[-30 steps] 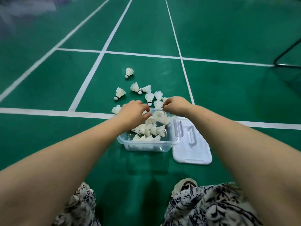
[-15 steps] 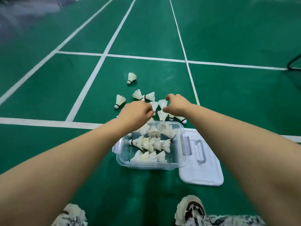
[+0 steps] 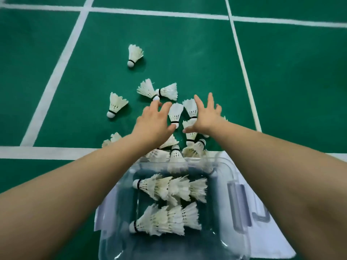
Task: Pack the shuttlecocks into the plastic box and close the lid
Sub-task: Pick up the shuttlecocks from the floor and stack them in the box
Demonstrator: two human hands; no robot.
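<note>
A: Where are the hands?

B: Both reach past the far rim of the plastic box (image 3: 221,186). The left hand (image 3: 153,124) has a wide grip, fingers spread, holding nothing; its thumb touches the cork of one upright-lying shuttlecock (image 3: 175,114). The right hand (image 3: 205,117) is just as wide and empty, fingers splayed over another shuttlecock (image 3: 191,107), with that first one between the two hands.

A: What is in the box?

B: Two nested rows of shuttlecocks, lying on their sides with corks to the left: a far row (image 3: 169,186) and a near row (image 3: 165,220). More lean over the far rim; I cannot count those exactly.

A: And outside?

B: On the green court floor (image 3: 291,91), four lie clear of the hands: a lone far one (image 3: 134,54), a touching pair (image 3: 157,91), and one on the left (image 3: 115,105). The white lid (image 3: 272,231) lies flat just right of the box, touching it.
</note>
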